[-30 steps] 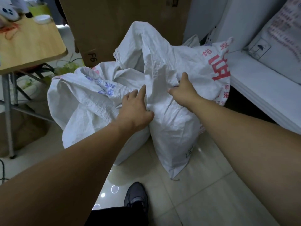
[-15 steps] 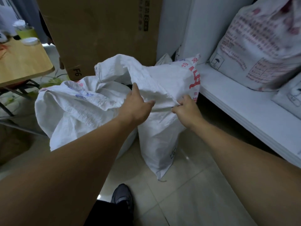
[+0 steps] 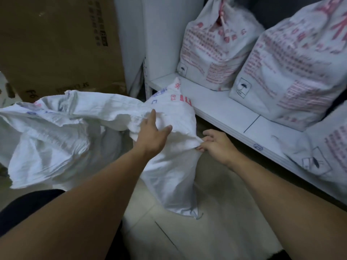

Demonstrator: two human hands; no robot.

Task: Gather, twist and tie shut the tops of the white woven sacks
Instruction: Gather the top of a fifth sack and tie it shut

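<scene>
A tiled floor (image 3: 216, 231) is seen, backed by a large cardboard box (image 3: 56, 44) and bordered by a low white shelf (image 3: 216, 109) on which printed sacks (image 3: 216, 53) are already stood, the farthest drawn shut at its neck. Two white woven sacks are found on the floor just in front of the shelf: the nearer sack (image 3: 172, 175) stands between the arms, and the second sack (image 3: 47, 137) slumps beside it with its mouth gaping. The left hand (image 3: 154, 132) is laid on the loose top of the nearer sack, forefinger and thumb straight; the remaining fingers are hidden in a fold, so a grip cannot be confirmed. The rim of the same sack is pinched by the right hand (image 3: 219, 147) between thumb and fingertip, the other fingers being spread. The cloth is judged to be light, thin and limp yet crisp and somewhat slippery, holding creases and springing open when released. The best hold is judged to be just below the rim, where the slack can be bunched into one neck before twisting.
</scene>
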